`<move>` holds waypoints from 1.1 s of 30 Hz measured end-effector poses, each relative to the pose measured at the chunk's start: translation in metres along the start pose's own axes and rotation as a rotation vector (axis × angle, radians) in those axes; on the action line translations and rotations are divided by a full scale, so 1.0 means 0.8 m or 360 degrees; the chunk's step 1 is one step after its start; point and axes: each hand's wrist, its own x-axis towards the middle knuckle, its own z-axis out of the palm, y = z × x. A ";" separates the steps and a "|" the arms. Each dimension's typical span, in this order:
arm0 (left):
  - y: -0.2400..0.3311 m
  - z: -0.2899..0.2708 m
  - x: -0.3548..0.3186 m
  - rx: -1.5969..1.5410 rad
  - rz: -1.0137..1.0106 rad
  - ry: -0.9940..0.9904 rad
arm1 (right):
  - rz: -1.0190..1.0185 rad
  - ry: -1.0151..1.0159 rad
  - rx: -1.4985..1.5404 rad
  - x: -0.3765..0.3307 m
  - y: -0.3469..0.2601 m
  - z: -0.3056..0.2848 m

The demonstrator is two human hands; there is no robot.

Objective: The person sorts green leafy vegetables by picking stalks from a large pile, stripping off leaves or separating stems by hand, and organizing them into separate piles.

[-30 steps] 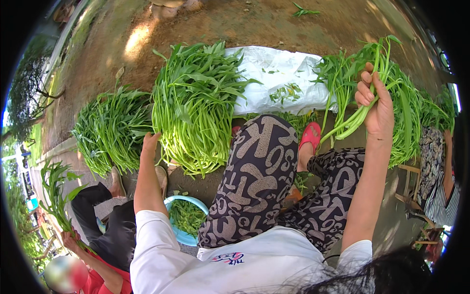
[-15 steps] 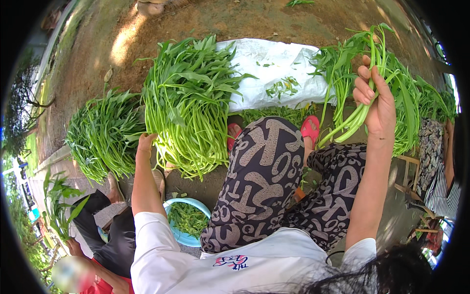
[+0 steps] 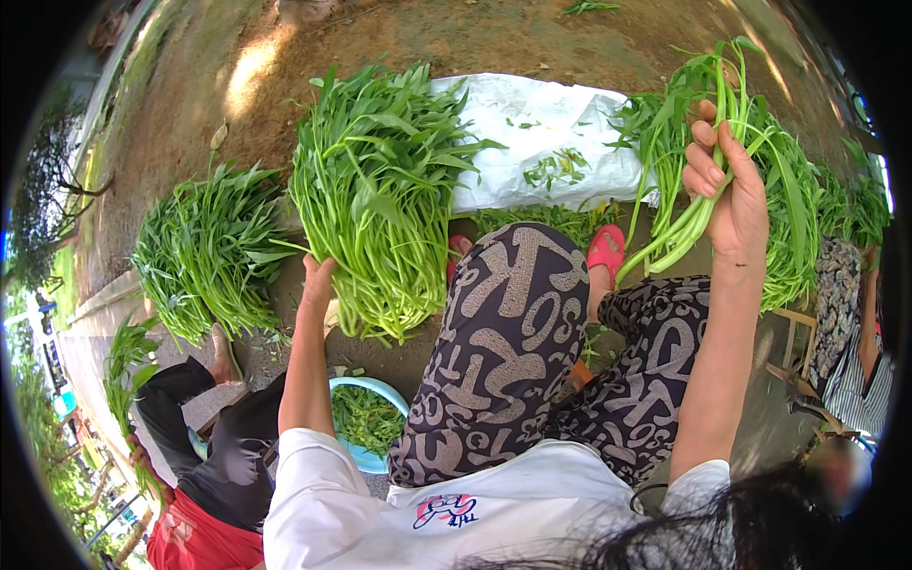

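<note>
My right hand [image 3: 730, 194] is raised and closed around a small handful of long green stalks [image 3: 698, 176], their leafy tops pointing up and away. My left hand [image 3: 316, 280] reaches forward and rests flat against the left side of a large bundle of leafy green stalks [image 3: 380, 190] lying on the ground; whether its fingers grip any stems is hidden. My patterned trouser knees [image 3: 513, 332] fill the middle, with a pink sandal [image 3: 605, 249] between them.
A second heap of greens [image 3: 209, 252] lies at left, another [image 3: 788, 209] at right. A white sheet [image 3: 541, 133] with scraps covers the dirt ahead. A light-blue bowl [image 3: 366, 418] of trimmings sits by my left knee. Other people sit at lower left [image 3: 204, 456] and at right [image 3: 855, 332].
My right hand with its stalks has stayed raised, shifting slightly. My left hand keeps its place against the big bundle. The view has drifted a little.
</note>
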 end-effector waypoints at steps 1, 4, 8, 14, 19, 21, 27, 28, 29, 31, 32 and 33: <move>0.002 0.003 -0.007 0.0021 0.0008 -0.0054 | -0.0001 0.0006 -0.0002 0.000 0.000 0.001; 0.000 0.011 -0.026 -0.0039 0.0056 -0.0068 | 0.0000 0.0001 0.0010 0.000 -0.001 0.000; -0.030 -0.031 0.000 -0.0009 0.0043 0.0018 | 0.0020 0.0005 0.0002 0.002 0.003 0.004; -0.036 -0.033 0.027 0.0413 -0.0060 0.0394 | 0.0008 -0.0004 0.0005 0.001 0.003 -0.002; -0.028 -0.052 0.035 0.0629 0.0212 0.0840 | 0.0018 -0.0010 0.0016 0.000 0.005 -0.005; -0.027 -0.074 0.040 0.0419 0.0329 0.0869 | 0.0029 -0.0016 0.0016 0.002 0.009 -0.002; 0.003 -0.058 0.051 0.0832 0.0251 0.0697 | 0.0007 0.0027 -0.0041 0.000 0.008 -0.001; 0.006 -0.057 0.054 0.0959 0.0208 0.0749 | 0.0006 0.0038 -0.0048 0.000 0.007 -0.001; 0.008 -0.057 0.054 0.1087 0.0163 0.0805 | 0.0006 0.0036 -0.0040 0.000 0.008 -0.001; 0.019 -0.042 0.052 0.1083 -0.0051 0.0686 | 0.0001 0.0045 -0.0039 -0.001 0.007 -0.004; 0.026 -0.037 0.050 0.1079 -0.0157 0.0630 | -0.0004 0.0046 -0.0041 -0.002 0.007 -0.005; 0.033 -0.033 0.049 0.1109 -0.0135 0.0607 | -0.0007 0.0048 -0.0043 -0.003 0.006 -0.007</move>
